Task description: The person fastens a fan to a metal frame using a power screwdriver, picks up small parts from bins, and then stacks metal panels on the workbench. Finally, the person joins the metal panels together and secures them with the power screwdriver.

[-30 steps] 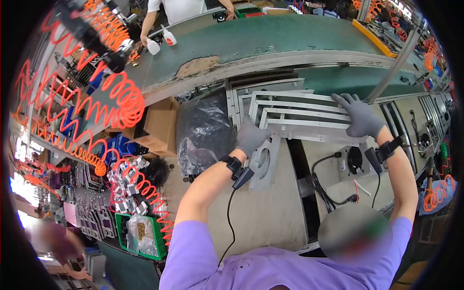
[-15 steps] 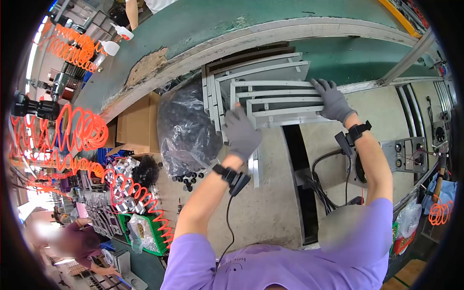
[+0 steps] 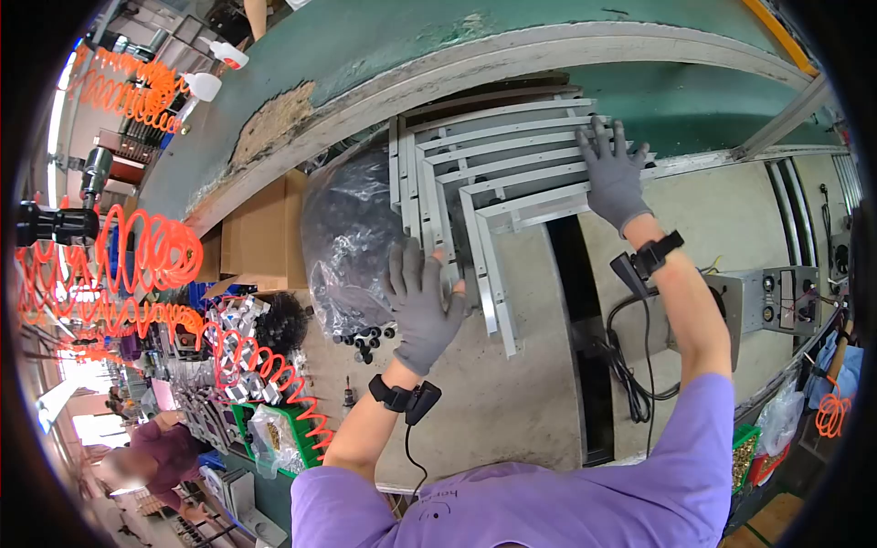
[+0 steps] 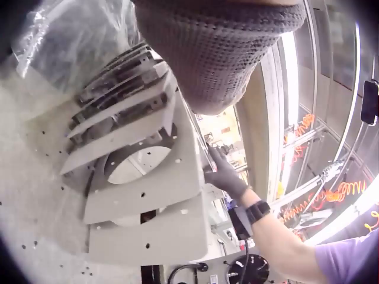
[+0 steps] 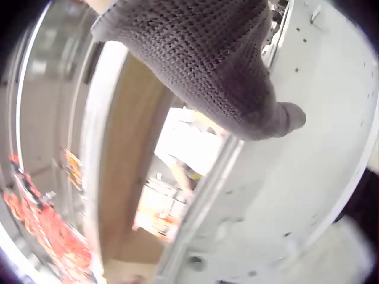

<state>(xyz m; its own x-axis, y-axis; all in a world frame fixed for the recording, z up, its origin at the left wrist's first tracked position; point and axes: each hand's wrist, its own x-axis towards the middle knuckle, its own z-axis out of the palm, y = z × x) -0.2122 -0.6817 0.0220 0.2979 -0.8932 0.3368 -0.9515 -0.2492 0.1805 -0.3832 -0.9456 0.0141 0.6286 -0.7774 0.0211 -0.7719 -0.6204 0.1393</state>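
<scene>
A row of nested grey metal frames (image 3: 530,203) lies on the workbench, their corners at the upper left. The gloved left hand (image 3: 422,306) is at the left side of the frames, fingers extended and thumb spread, beside their lower legs. At the other end, the gloved right hand (image 3: 614,178) rests with spread fingers on the frames' right ends. The left wrist view shows metal plates (image 4: 148,234) with round cutouts below the left hand (image 4: 207,53). In the right wrist view, the right hand (image 5: 207,71) touches a pale metal panel (image 5: 284,177).
Clear plastic wrap (image 3: 352,242) and a cardboard box (image 3: 265,233) lie left of the frames. Small black parts (image 3: 367,345) sit near the wrap. A black cable (image 3: 621,365) and a grey unit with switches (image 3: 781,300) are at the right. Orange coiled hoses (image 3: 151,256) hang at the left.
The frames now sit closer together in one nested row. The left hand has moved down and left, off the frames' corner. The right hand has moved slightly up and left since the first frame.
</scene>
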